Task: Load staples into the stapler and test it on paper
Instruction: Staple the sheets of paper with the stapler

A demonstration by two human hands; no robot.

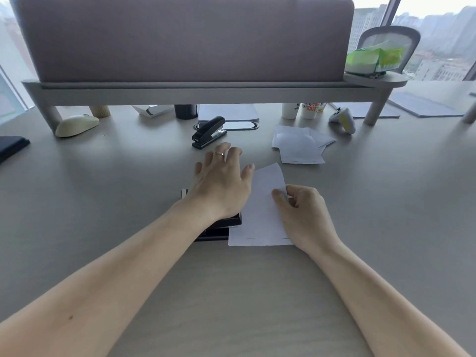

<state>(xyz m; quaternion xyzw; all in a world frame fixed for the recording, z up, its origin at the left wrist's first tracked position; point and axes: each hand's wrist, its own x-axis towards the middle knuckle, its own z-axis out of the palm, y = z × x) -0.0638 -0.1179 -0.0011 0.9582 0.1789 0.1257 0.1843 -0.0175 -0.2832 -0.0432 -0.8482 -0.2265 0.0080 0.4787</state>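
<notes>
Forearms low in frame. Left hand point(221, 181) flat, fingers spread, pressing on stapler point(221, 226). Right hand point(304, 215) pinched shut on paper point(262, 207) at its right edge. Paper's left edge at stapler mouth; long axis running away from body. Second stapler point(209, 132) farther back, untouched.

Your single head camera: looks forward and down over desk point(103, 191), close above both forearms; wide-angle, edges probably distorted. No second view.
</notes>
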